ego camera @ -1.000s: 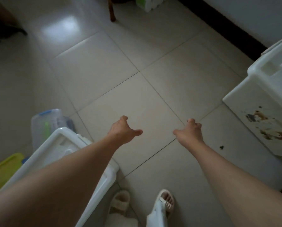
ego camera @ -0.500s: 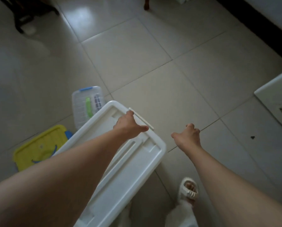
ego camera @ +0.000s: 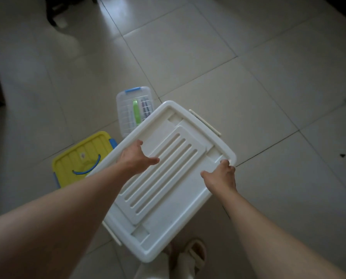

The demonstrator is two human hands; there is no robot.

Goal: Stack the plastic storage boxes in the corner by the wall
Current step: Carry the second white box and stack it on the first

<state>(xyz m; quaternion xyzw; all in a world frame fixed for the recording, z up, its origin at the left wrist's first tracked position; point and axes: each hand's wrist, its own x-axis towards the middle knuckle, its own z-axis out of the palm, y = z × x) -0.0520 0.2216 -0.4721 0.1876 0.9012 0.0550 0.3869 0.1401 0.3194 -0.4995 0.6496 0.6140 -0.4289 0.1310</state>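
Gripping item: large white lidded storage box (ego camera: 168,184), held at both long edges.

Box sat low over the tiled floor (ego camera: 248,77), lid ribbed, pale latches at both short ends. Left hand (ego camera: 136,158) curled over the left rim, thumb lying on the lid; right hand (ego camera: 221,176) curled round the right rim near a corner. Beyond it on the floor: clear box with blue handle (ego camera: 134,108), just beside; yellow-lidded box (ego camera: 81,158), left. Sandalled foot (ego camera: 196,252) below.
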